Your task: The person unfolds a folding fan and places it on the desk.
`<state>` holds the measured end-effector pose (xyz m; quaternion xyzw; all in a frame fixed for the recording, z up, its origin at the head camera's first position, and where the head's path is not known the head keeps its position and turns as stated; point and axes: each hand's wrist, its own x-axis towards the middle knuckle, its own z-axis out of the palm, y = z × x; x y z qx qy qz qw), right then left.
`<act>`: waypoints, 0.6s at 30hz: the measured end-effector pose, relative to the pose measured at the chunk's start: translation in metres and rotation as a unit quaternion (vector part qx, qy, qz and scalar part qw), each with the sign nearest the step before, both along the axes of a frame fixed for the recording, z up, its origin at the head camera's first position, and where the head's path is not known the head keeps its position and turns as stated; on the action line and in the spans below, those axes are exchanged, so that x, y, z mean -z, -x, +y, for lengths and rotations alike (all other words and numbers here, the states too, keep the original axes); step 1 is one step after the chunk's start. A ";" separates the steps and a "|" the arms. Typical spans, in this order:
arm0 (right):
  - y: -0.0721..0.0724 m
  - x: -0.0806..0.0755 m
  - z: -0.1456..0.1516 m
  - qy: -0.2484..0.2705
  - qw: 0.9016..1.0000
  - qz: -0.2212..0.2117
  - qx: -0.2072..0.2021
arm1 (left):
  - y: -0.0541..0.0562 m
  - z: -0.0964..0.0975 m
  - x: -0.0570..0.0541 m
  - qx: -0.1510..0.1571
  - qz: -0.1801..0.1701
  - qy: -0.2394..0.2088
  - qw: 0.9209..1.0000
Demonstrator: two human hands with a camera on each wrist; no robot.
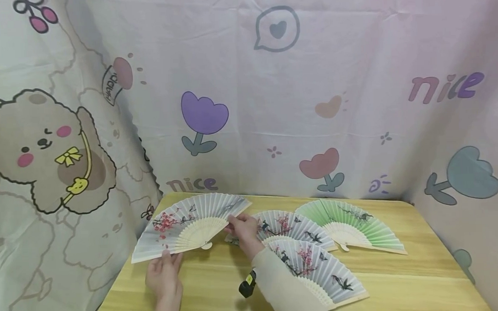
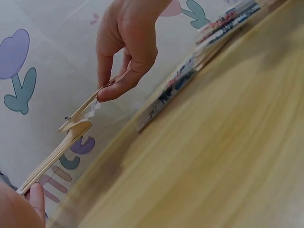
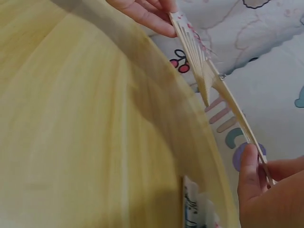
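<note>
A spread folding fan [image 1: 206, 228], grey-white with red blossoms and pale wooden ribs, is held up over the left part of the table. My left hand [image 1: 164, 275] pinches its lower left edge stick. At the opposite edge stick, my right hand [image 1: 245, 231] grips with thumb and fingers. The left wrist view shows the fan edge-on, with its pivot end [image 2: 76, 124] between the two hands. In the right wrist view the ribs [image 3: 194, 61] run from the left hand's fingers to the pivot, and the right thumb [image 3: 249, 166] presses the outer stick.
Right of the held fan lie two grey blossom fans, one behind [image 1: 292, 222] and one in front [image 1: 319, 272], partly covered by the right sleeve [image 1: 282, 282]. A green fan [image 1: 354, 222] lies behind right. The wooden table [image 1: 422, 282] meets printed cloth walls [image 1: 352, 55].
</note>
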<state>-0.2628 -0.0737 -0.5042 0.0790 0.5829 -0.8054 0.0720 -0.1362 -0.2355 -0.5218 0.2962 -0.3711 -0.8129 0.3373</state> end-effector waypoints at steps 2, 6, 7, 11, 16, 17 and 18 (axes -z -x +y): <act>0.000 0.003 -0.002 -0.003 1.000 -0.004 -0.002 | 0.000 -0.001 0.004 -0.006 -0.001 0.004 1.000; 0.000 0.008 -0.007 -0.012 1.000 -0.011 -0.008 | -0.002 -0.002 0.008 -0.018 0.001 0.003 1.000; 0.000 0.009 -0.008 -0.014 1.000 -0.016 -0.007 | -0.002 -0.003 0.008 -0.019 0.001 0.004 1.000; -0.001 0.011 -0.011 -0.034 0.999 -0.031 0.006 | -0.004 -0.004 0.012 -0.013 -0.006 0.001 1.000; -0.002 0.014 -0.012 -0.082 0.996 -0.044 0.015 | -0.005 -0.006 0.015 -0.003 -0.038 0.013 0.999; -0.002 0.014 -0.012 -0.090 0.995 -0.043 0.013 | -0.005 -0.006 0.016 0.000 -0.050 0.019 0.999; -0.003 0.015 -0.012 -0.095 0.994 -0.045 0.011 | -0.005 -0.006 0.016 0.003 -0.065 0.025 0.998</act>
